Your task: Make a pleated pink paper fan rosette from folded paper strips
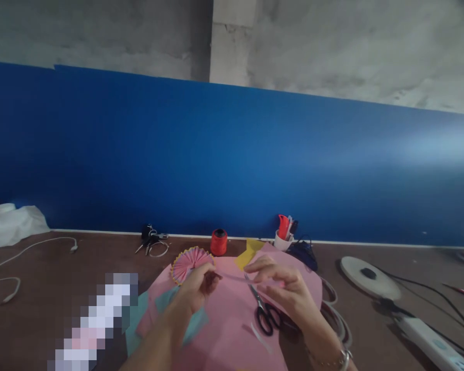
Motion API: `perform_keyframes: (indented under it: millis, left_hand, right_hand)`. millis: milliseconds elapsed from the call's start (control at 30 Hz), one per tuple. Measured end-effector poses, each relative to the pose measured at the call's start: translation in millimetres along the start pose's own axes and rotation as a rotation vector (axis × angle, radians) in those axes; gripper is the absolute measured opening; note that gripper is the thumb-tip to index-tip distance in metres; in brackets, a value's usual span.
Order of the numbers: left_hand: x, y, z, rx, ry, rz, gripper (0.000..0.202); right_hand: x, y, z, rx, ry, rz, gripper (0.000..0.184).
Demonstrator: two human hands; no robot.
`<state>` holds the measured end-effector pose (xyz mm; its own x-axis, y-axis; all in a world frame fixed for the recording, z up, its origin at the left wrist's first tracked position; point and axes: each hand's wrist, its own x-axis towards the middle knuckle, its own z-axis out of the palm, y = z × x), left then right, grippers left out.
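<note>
My left hand (196,286) and my right hand (285,289) are raised over a pink paper sheet (232,319) on the brown table. Both pinch the ends of a thin pale strip (234,278) stretched between them. A pink pleated paper fan with a yellow rim (185,262) lies just behind my left hand. Black-handled scissors (263,308) rest on the pink sheet below my right hand. A yellow paper piece (247,251) lies beyond the strip. Teal paper (139,314) shows under my left forearm.
A red thread spool (218,242), a white cup of pens (284,234), keys (151,239) and a dark blue bundle (302,253) stand by the blue wall. A white cable (19,257) lies left; a white round disc (369,278) and power strip (429,340) right.
</note>
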<state>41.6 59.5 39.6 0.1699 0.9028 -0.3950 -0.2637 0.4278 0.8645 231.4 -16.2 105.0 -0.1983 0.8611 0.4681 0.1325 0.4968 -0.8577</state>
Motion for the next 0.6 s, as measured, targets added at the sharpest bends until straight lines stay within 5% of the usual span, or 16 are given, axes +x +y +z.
perform_keyframes:
  millis: [133, 233, 267, 300, 433, 600]
  left_hand:
    - [7.0, 8.4, -20.9, 0.383, 0.026, 0.132, 0.014]
    - [16.5, 18.0, -43.5, 0.696, 0.213, 0.337, 0.009]
    - [19.8, 19.6, -49.8, 1.164, 0.284, 0.509, 0.013]
    - [22.9, 19.9, -54.8, 1.300, 0.305, 0.532, 0.016]
    - [30.7, 8.5, -61.5, 1.536, 0.316, 0.534, 0.027]
    - [34.3, -6.4, -62.4, 1.667, 0.342, 0.532, 0.035]
  right_hand:
    - [9.5, -0.8, 11.5, 0.166, 0.133, 0.033, 0.014]
    - [17.1, 8.3, 13.6, 0.088, 0.191, 0.094, 0.017]
    - [19.0, 13.7, 13.2, 0.026, 0.199, 0.119, 0.019]
    - [20.5, 19.9, 12.6, -0.044, 0.201, 0.141, 0.020]
    - [22.0, 40.9, 12.1, -0.293, 0.189, 0.178, 0.019]
    - [21.4, 37.5, 18.7, -0.426, 0.051, 0.248, 0.028]
